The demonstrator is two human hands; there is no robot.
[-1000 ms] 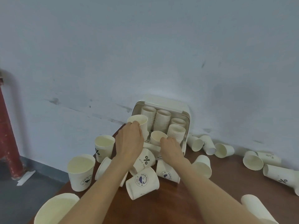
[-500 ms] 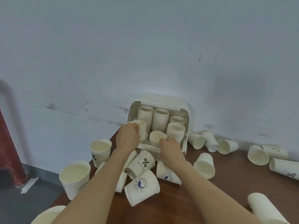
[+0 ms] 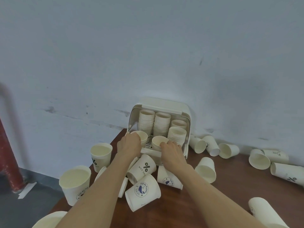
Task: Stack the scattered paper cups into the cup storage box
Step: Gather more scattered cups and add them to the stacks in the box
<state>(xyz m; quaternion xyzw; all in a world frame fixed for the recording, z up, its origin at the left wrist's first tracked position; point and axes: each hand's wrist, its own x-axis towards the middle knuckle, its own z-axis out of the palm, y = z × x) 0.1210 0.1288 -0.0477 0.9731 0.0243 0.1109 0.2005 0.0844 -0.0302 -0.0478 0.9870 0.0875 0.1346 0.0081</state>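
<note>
The cream cup storage box (image 3: 166,104) stands open against the wall, with several stacks of paper cups (image 3: 162,122) inside. My left hand (image 3: 129,145) grips an upright cup (image 3: 142,137) at the box's front left corner. My right hand (image 3: 172,151) holds a second upright cup (image 3: 158,142) on the slotted floor at the front middle, with a finger over its rim. Loose cups lie just before the box, among them a percent-sign cup (image 3: 143,167) and a whale-logo cup (image 3: 142,191).
The brown table (image 3: 205,203) ends at a left edge near two upright cups (image 3: 101,153) (image 3: 74,181). More cups lie on their sides at the right (image 3: 228,149) (image 3: 259,159) (image 3: 205,169). A red pipe (image 3: 8,158) stands on the floor at far left.
My left hand has lowered its cup down into the box's front left corner. My right hand has stayed on the middle cup. The view has shifted slightly.
</note>
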